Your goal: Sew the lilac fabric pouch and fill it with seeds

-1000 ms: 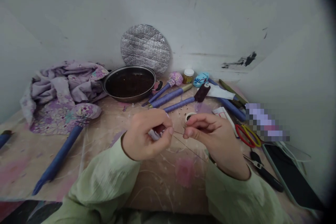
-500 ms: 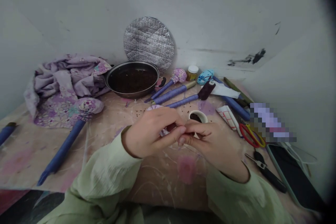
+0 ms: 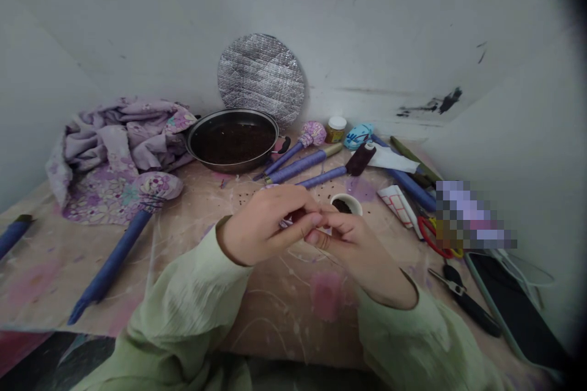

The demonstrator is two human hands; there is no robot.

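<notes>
Head view: L hand curled round a bit of floral cloth, so it's nearer; long axis hidden. R hand, just right of cloth, is pinched narrow, tips touching L's, contents unclear. Cup beyond R hand, on desk.

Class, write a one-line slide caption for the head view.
Left hand and right hand meet above a patterned tabletop, near a small white cup.

Room over tabletop between sleeves; cup, pan obstruct beyond hands.
</notes>
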